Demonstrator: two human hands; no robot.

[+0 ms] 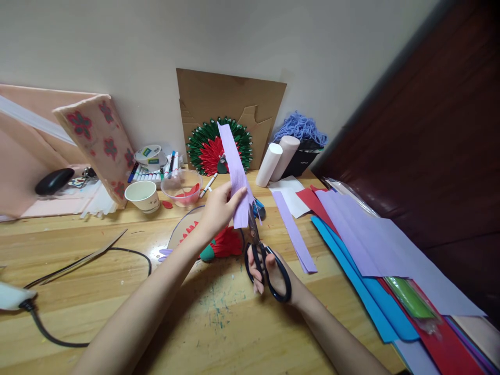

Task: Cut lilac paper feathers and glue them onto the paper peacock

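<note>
Here, a person's left hand (217,209) is pinching a lilac paper strip (233,156) above the table's (222,333) middle while the right hand (275,277) is gripping black-handled scissors (253,232) at the paper's right edge, cutting work calling for steady paper.

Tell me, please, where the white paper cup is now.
In the head view, the paper cup stands on the left side of the table, just left of the clear round bowl.
</note>
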